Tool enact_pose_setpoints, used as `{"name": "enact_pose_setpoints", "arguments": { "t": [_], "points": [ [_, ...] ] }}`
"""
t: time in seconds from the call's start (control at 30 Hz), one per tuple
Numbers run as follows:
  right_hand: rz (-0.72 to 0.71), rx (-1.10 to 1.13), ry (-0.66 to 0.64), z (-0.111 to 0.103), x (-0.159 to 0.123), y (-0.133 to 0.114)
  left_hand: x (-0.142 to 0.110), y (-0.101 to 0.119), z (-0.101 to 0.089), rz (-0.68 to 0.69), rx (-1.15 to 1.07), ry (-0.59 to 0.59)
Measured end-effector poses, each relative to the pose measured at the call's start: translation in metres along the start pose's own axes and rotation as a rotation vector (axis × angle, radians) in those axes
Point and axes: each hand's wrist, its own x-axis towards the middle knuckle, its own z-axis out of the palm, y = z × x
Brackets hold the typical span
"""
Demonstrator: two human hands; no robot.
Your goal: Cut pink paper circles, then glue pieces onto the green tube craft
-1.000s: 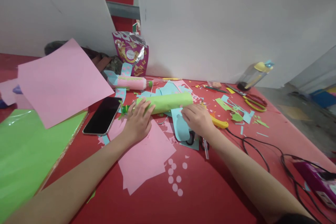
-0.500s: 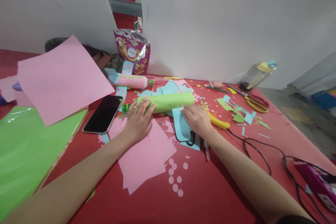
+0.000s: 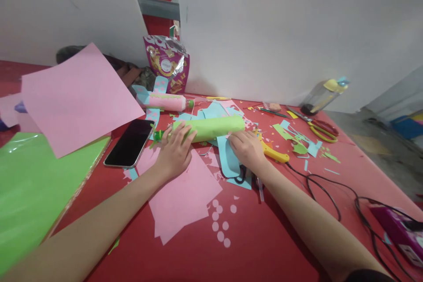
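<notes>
A bottle wrapped in light green paper (image 3: pixel 218 127) lies on its side across the middle, its green cap pointing left. My left hand (image 3: pixel 175 150) is closed over the cap end, fingers curled on the wrap. At the other end, my right hand (image 3: pixel 247 150) has its fingers together, pinching the upper edge of a rounded blue paper piece (image 3: pixel 228 158) against the bottle's near side. My fingertips partly hide that contact. Beyond, a pink-wrapped bottle (image 3: pixel 167 102) with blue paper fins lies on its side.
Pink sheets (image 3: pixel 185 198) and small pink paper circles (image 3: pixel 220 235) lie in front. A phone (image 3: pixel 129 143) is at left. Right of my hand sit a yellow glue gun (image 3: pixel 276 155) with a black cable, scissors (image 3: pixel 317 128) and paper scraps. A snack bag (image 3: pixel 168 64) and a tumbler (image 3: pixel 322 97) stand behind.
Hardly anything differs. Both hands keep their places on the green-wrapped bottle and the blue paper piece; the view shifts very slightly.
</notes>
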Motion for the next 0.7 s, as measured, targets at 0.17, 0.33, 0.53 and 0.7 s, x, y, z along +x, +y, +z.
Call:
{"name": "enact_pose_setpoints", "arguments": {
  "t": [0.17,0.33,0.53,0.7],
  "points": [
    [0.005,0.010,-0.004,0.001,0.000,0.000,0.000,0.000,-0.001,0.003,-0.008,-0.005],
    [0.015,0.020,-0.021,0.000,0.004,0.000,-0.001,0.000,0.000,0.002,-0.019,-0.005],
    [0.044,-0.006,-0.027,-0.001,0.008,0.000,-0.001,-0.001,0.001,0.003,-0.013,-0.009],
    [0.055,-0.025,-0.020,-0.003,0.013,0.000,0.000,0.000,0.001,0.007,0.000,0.004]
  ]
}}
